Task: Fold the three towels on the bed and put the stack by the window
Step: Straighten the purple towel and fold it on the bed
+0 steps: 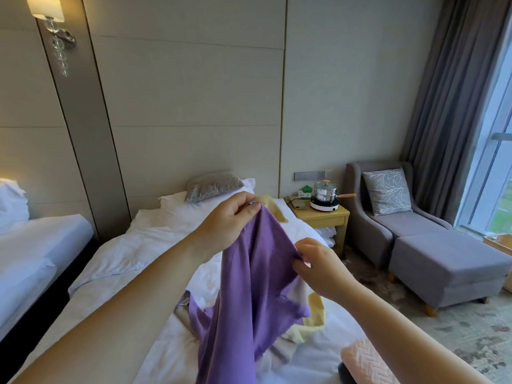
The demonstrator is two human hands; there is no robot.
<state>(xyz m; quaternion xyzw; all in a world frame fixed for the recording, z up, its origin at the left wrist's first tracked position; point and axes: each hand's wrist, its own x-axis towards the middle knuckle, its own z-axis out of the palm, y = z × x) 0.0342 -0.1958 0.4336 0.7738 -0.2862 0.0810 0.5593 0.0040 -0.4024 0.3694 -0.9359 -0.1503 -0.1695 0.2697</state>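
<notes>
The purple towel (257,286) hangs above the bed (124,259) — fingers of the left hand (227,225) pinch its top edge, those of the right hand (318,267) pinch an edge lower down. A yellow towel (314,314) lies beneath it.

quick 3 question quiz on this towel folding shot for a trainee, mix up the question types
1. True or false: the left hand and the right hand both grip the purple towel, raised over the bed.
2. The pot stands on: A the bed, B the nightstand, C the purple towel.
3. Fill in: the towel at the frame's lower right edge is ___.
Key: 1 true; 2 B; 3 pink, the pink towel.
</notes>
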